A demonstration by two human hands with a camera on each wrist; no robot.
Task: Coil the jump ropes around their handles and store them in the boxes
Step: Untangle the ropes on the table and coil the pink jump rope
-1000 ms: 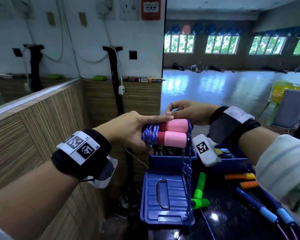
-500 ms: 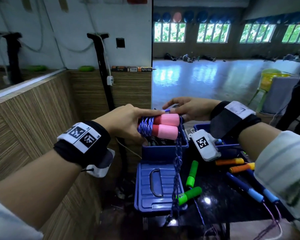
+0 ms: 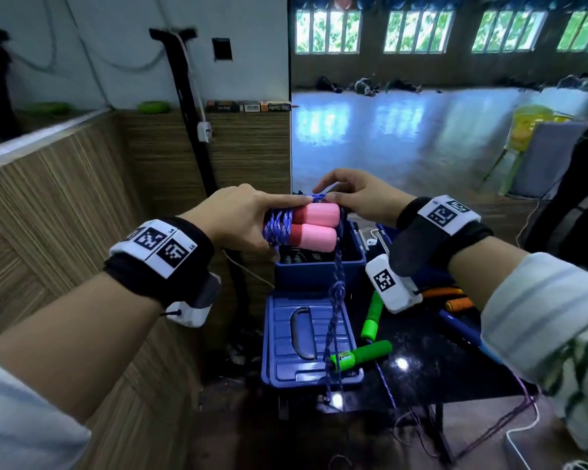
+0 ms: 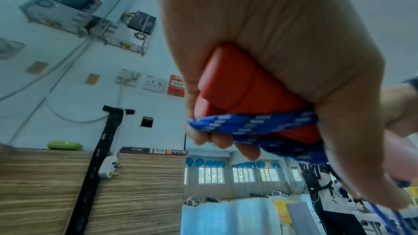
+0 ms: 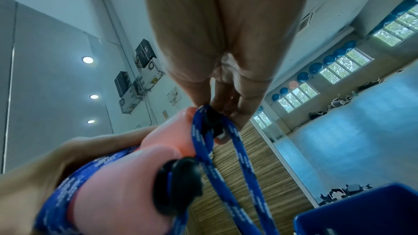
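My left hand (image 3: 241, 222) grips two pink handles (image 3: 314, 225) laid side by side, with blue rope (image 3: 278, 224) coiled round their left ends. In the left wrist view the handles (image 4: 239, 87) look red in the fist, rope (image 4: 253, 122) across them. My right hand (image 3: 350, 198) pinches the rope (image 5: 201, 131) at the top of the handles' right ends (image 5: 126, 181). A doubled length of rope (image 3: 335, 310) hangs down from there, over the open blue box (image 3: 319, 269) and its lid (image 3: 306, 337).
A green-handled rope (image 3: 367, 340) lies right of the lid on the black table (image 3: 431, 368). Orange handles (image 3: 455, 298) and blue handles sit further right by a second blue box. A wood-panelled counter (image 3: 65, 184) runs along the left. Thin cords dangle off the table's front edge.
The handle bundle stays above the box in my left hand. My right hand has lifted slightly and moved to the top of the handles, pinching the rope there.
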